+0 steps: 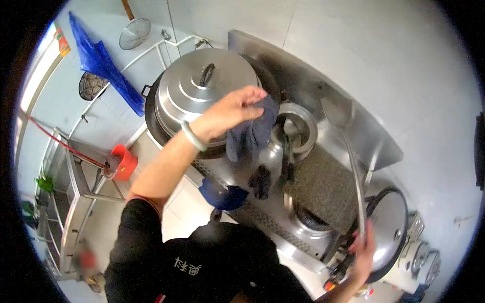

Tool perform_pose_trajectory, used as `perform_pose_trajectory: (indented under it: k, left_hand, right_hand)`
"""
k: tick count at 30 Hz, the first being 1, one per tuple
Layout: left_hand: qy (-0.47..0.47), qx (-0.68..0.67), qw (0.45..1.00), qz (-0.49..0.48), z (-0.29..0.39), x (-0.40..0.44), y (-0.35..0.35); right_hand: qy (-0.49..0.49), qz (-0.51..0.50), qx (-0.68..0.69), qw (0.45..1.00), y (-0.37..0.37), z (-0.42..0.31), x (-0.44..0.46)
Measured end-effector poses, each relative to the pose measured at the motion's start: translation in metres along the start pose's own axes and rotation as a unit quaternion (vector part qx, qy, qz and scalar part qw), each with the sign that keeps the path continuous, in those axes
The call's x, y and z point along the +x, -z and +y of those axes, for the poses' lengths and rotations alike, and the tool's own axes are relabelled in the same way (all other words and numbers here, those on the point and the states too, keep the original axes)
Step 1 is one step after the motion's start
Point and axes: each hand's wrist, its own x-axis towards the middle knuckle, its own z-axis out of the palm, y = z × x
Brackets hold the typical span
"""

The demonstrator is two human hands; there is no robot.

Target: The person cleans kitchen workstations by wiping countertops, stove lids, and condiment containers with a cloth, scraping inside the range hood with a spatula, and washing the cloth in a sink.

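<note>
My left hand (230, 113), with a pale bangle on its wrist, is closed on a dark grey cloth (247, 136). The cloth hangs down beside the big stepped metal lid (177, 76) with its black handle. Over at the lower right, my right hand (365, 252) grips the long handle of a metal wok spatula (353, 161). Its broad blade points up and away, near the steel backsplash. Between my hands stands a metal pot (308, 123) with a ladle (290, 134) resting in it. A crumpled black cloth (260, 182) lies on the steel stove top.
A grey-brown mat or board (323, 182) covers part of the stove beside a burner ring (308, 219). To the right leans a round glass-like lid (389, 232). A blue cloth (222, 194) hangs at the front edge. On the left are a red bucket (124, 164) and metal racks (73, 202).
</note>
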Motion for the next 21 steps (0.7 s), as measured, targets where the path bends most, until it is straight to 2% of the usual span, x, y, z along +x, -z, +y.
perform_pose_trajectory:
  k: [2,3,4,5,6,7,8,9,11,13,14,15,16,17,18,19,21]
  left_hand:
    - [-0.027,0.003,0.999,-0.028,0.047,0.017,0.0]
    - [-0.031,0.017,0.998,-0.059,0.069,0.023,0.0]
    - [-0.025,0.003,0.994,-0.106,0.084,0.035,0.003]
    - [-0.041,0.012,0.993,-0.114,0.098,0.046,0.003]
    - [-0.084,0.163,0.978,-0.102,0.107,0.058,0.001]
    - [-0.124,0.305,0.941,-0.077,0.116,0.067,-0.001]
    - [-0.167,0.406,0.895,-0.074,0.124,0.077,-0.004]
    - [-0.177,0.409,0.892,-0.067,0.132,0.083,-0.006]
    - [-0.137,0.497,0.855,-0.06,0.145,0.092,-0.006]
    - [-0.15,0.508,0.847,-0.051,0.143,0.102,-0.002]
    - [-0.152,0.506,0.849,-0.028,0.142,0.103,-0.001]
    - [-0.149,0.504,0.851,-0.01,0.138,0.103,0.001]
    - [-0.148,0.505,0.851,-0.008,0.134,0.103,0.003]
    - [-0.18,0.503,0.845,0.017,0.129,0.101,0.006]
    - [-0.212,0.499,0.839,0.043,0.126,0.102,0.009]
    - [-0.213,0.5,0.838,0.048,0.127,0.099,0.009]
    - [-0.26,0.522,0.806,0.099,0.124,0.092,0.005]
  right_hand:
    - [0.029,0.018,0.14,0.99,-0.024,0.038,-0.047]
    - [-0.031,-0.029,0.21,0.977,-0.032,0.053,-0.058]
    - [-0.027,-0.104,0.356,0.928,-0.048,0.04,-0.057]
    - [-0.038,-0.141,0.39,0.909,-0.064,0.046,-0.047]
    - [-0.161,-0.105,0.385,0.903,-0.085,0.057,-0.042]
    - [-0.164,-0.174,0.313,0.919,-0.099,0.048,-0.035]
    - [-0.101,-0.278,0.436,0.85,-0.117,0.054,-0.029]
    - [-0.107,-0.263,0.389,0.876,-0.125,0.03,-0.029]
    - [-0.033,-0.219,0.282,0.933,-0.136,0.029,-0.034]
    - [-0.043,-0.227,0.2,0.952,-0.127,0.028,-0.041]
    - [-0.005,-0.198,0.137,0.971,-0.125,0.037,-0.049]
    - [-0.002,-0.201,0.135,0.97,-0.123,0.044,-0.05]
    - [-0.041,-0.195,-0.013,0.98,-0.118,0.03,-0.056]
    - [-0.077,-0.184,-0.162,0.967,-0.118,0.023,-0.06]
    - [0.279,0.009,-0.091,0.956,-0.131,0.064,-0.062]
    - [0.283,0.007,-0.091,0.955,-0.129,0.068,-0.065]
    - [0.071,-0.094,-0.171,0.978,-0.123,0.075,-0.069]
